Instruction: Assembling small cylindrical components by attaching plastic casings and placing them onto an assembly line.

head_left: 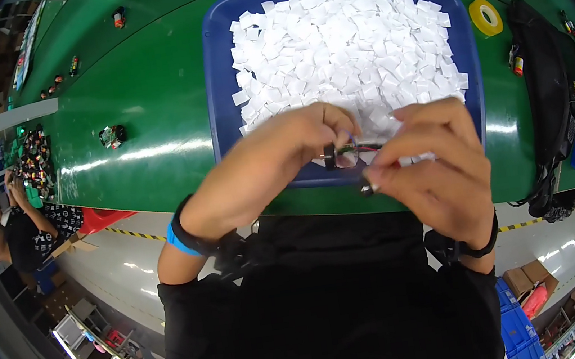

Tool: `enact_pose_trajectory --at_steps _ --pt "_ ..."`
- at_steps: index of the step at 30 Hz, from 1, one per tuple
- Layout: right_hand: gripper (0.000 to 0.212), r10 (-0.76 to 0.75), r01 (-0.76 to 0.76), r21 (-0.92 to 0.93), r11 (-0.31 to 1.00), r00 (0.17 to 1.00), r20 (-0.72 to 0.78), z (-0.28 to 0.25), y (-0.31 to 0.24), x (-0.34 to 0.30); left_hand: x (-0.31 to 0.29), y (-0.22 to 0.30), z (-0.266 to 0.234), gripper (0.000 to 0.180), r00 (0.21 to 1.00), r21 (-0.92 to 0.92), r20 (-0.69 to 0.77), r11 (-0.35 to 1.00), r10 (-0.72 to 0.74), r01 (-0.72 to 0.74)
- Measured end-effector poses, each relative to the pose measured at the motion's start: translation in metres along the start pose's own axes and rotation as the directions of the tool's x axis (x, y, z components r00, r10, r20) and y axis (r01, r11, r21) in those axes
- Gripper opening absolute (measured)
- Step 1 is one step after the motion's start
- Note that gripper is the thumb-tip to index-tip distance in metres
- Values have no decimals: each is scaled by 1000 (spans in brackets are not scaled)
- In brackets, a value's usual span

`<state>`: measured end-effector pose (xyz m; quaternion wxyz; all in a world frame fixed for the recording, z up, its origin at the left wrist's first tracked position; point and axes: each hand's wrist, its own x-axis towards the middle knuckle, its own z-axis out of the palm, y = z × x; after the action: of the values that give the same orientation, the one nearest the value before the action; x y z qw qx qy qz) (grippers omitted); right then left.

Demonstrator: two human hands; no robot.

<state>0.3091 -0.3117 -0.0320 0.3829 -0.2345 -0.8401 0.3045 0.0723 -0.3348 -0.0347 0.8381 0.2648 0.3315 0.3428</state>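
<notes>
My left hand (pixel 277 159) and my right hand (pixel 438 167) meet in front of my chest, both pinching a small electronic part (pixel 344 154) with a black round end and thin red and black wires. The right fingers also hold a small dark piece (pixel 367 188) just below it. Right behind the hands stands a blue tray (pixel 222 94) heaped with several small white square pieces (pixel 343 49). The near edge of the tray is hidden by my hands.
The tray rests on a green conveyor belt (pixel 155 110). A small green part (pixel 112 136) lies on the belt at the left, a yellow tape roll (pixel 485 16) and a black bag (pixel 544 87) at the right. Another person (pixel 25 228) sits far left.
</notes>
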Motion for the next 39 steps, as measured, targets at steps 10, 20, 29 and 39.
enact_pose_trajectory --at_steps 10,20,29,39 --pt "29 26 -34 -91 995 996 -87 18 -11 0 -15 -6 16 28 960 357 -229 931 159 -69" --pt "20 -88 69 -323 944 995 -44 22 -8 -4 -25 -23 11 38 978 472 -92 873 187 -122" --pt "31 143 -192 -264 945 971 -193 7 -18 3 -15 -25 21 36 908 360 -270 908 320 -213" --pt "28 398 -343 250 905 890 -221 12 -7 -21 3 -39 33 40 832 623 -148 704 535 -342"
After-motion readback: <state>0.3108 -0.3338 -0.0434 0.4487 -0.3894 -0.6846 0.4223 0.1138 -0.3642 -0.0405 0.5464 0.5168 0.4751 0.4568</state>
